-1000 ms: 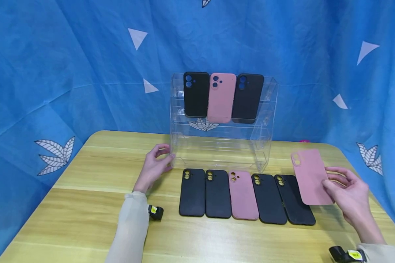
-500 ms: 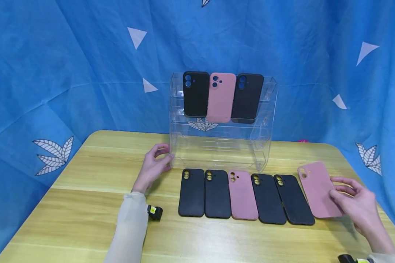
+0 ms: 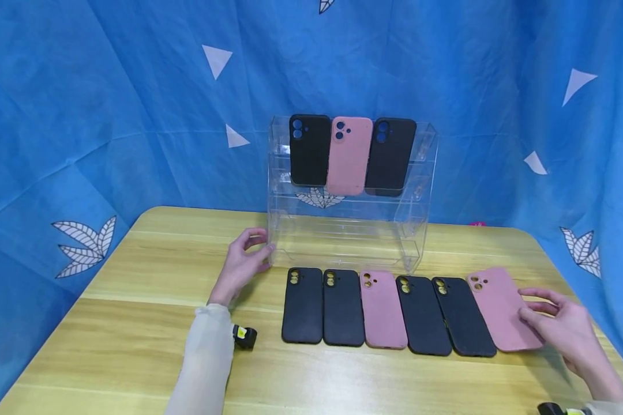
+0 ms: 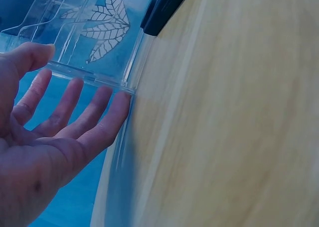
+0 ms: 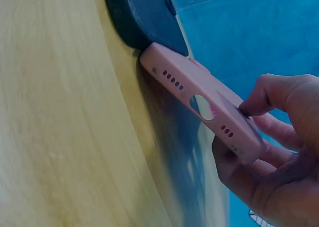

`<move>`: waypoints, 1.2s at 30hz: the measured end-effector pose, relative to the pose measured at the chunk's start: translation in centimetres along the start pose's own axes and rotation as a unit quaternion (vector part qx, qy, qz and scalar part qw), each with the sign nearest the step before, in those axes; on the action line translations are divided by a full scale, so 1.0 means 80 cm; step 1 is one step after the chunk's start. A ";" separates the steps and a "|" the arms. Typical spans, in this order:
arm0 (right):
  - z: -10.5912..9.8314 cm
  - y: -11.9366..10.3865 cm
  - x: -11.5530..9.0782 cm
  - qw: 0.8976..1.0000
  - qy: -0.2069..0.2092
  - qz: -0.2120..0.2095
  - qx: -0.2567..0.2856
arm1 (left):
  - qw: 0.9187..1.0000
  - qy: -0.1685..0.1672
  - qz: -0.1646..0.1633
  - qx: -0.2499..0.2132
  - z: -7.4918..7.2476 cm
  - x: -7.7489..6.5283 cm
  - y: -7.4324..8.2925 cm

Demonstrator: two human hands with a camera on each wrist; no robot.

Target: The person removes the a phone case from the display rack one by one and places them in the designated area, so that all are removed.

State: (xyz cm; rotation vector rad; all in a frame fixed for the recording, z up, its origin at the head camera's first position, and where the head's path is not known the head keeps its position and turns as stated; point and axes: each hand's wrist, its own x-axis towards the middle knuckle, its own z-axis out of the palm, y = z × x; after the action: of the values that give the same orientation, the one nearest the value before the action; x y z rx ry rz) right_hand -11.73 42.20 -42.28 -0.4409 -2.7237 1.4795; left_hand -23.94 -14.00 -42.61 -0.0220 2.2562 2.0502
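Observation:
My right hand [image 3: 568, 325] pinches a pink phone case [image 3: 503, 311] by its right side at the right end of a row of cases. In the right wrist view the thumb lies on its back and fingers curl under the raised edge; the other long edge meets a black phone case [image 5: 144, 18]. My left hand [image 3: 241, 262] is at the left side of a clear tiered display stand [image 3: 342, 262]. In the left wrist view its fingertips touch the stand's side edge, fingers spread and loosely extended, thumb by the panel.
Three cases stand on the stand's upper tier: a black one [image 3: 310, 150], a pink one [image 3: 349, 155] and another black one [image 3: 390, 155]. Before the stand lie several cases in a row, including a pink one [image 3: 384, 308]. A blue curtain [image 3: 135, 115] hangs behind the wooden table [image 3: 135, 323].
My right hand has lowered the pink case toward the table and shifted right, bringing it beside the last black case. The left hand stays at the stand.

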 end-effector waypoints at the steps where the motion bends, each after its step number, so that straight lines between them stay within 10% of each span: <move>1: -0.001 0.001 0.001 1.000 -0.002 0.000 -0.012 | 1.000 0.000 -0.002 0.001 0.000 0.000 0.000; 16: 0.001 0.002 0.003 0.978 0.010 -0.044 -0.204 | 1.000 0.003 0.006 0.006 0.000 0.001 0.000; 36: -0.001 0.004 0.003 0.966 -0.004 -0.065 -0.252 | 1.000 0.000 0.008 0.003 0.000 0.000 -0.001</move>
State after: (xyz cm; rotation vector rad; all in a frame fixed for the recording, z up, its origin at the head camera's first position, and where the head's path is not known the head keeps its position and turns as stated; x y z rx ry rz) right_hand -11.87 42.47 -42.53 -0.2479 -3.0481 0.7485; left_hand -23.94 -13.98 -42.69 -0.0040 2.2703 2.0498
